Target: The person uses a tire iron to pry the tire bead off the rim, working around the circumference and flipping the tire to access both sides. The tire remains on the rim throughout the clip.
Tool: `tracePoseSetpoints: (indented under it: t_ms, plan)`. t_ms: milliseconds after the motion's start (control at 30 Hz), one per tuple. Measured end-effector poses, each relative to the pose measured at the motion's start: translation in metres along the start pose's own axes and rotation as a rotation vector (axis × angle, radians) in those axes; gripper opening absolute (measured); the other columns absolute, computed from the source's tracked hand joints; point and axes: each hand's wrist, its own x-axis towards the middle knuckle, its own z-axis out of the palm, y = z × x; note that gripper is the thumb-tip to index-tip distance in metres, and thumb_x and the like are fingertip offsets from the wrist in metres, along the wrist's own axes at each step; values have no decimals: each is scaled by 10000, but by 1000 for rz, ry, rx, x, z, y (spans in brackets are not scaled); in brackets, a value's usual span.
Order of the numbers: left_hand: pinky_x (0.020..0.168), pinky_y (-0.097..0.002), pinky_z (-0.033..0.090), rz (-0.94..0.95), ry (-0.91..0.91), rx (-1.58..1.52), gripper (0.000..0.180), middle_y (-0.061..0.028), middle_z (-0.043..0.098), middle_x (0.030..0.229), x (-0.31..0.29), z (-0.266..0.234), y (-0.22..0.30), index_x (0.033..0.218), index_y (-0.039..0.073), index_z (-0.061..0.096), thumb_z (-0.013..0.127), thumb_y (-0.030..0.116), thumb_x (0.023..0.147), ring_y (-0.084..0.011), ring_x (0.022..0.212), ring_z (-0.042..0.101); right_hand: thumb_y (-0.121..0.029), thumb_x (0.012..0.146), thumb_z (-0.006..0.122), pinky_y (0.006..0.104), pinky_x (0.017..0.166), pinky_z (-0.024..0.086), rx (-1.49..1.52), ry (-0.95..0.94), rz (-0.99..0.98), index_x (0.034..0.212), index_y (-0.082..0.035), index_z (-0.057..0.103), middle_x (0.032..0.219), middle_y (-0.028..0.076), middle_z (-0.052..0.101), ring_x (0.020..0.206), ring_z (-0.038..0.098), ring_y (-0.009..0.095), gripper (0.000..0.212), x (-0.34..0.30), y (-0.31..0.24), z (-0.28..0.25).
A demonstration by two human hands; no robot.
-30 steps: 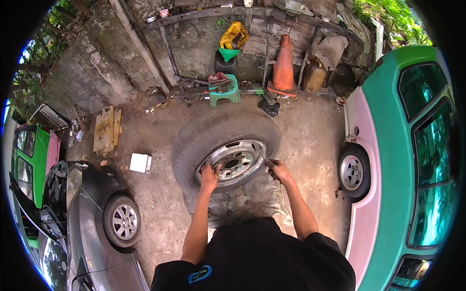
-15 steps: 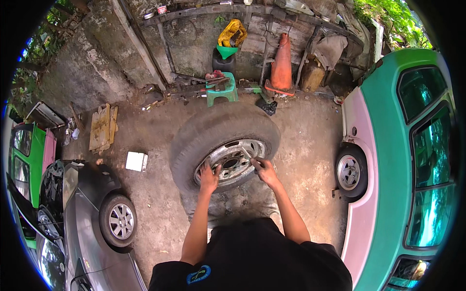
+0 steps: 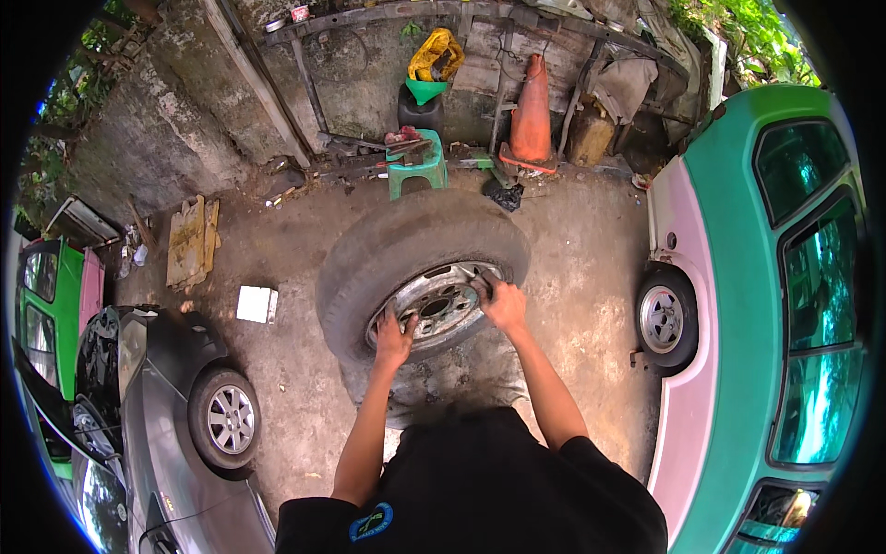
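Shirt badge: round, blue, lettered, on the black shirt.
Left grip: thumb and fingers spread, fingertips at the left edge of the metal rim.
Right grip: fingers curled at the rim's right side; whether they pinch anything, I cannot tell.
Tyre: around the rim, tilted, ahead of the shirt, between grey car and green-and-pink vehicle.

Gap between tire and green-pink van, green stool blocking beyond the tire
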Motion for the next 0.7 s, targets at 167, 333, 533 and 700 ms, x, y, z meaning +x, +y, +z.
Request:
tracePoseSetpoints:
  t_ms: [167,333,533,700]
  plan:
    - [1118,-573,206,-14,-19,40,767,-280,325,1478,1,-3,4,1468,17,262,596,434,918,-428,1384,275,-410,934,542,505,722,520,-41,-51,271,1068,-142,674,819,222,675,812,651,435,327,-20,19,-5]
    - [1122,-585,189,-19,14,34,803,-279,308,1487,2,3,8,1479,18,238,605,447,907,-429,1391,263,-419,955,496,540,697,513,13,29,-87,1055,-142,672,777,246,668,747,648,454,343,-19,22,9]
    - [1128,-573,188,-20,-29,24,805,-290,328,1469,1,-2,7,1484,23,228,612,426,902,-438,1380,279,-372,984,466,545,627,503,-172,-13,92,1023,-68,619,716,252,644,710,634,463,343,-13,19,6]
    - [1128,-550,202,-28,19,24,790,-289,352,1455,-4,3,10,1481,38,242,623,407,895,-448,1362,302,-347,979,483,533,611,499,-47,32,36,1014,-52,616,716,262,636,694,631,460,325,-32,7,9]
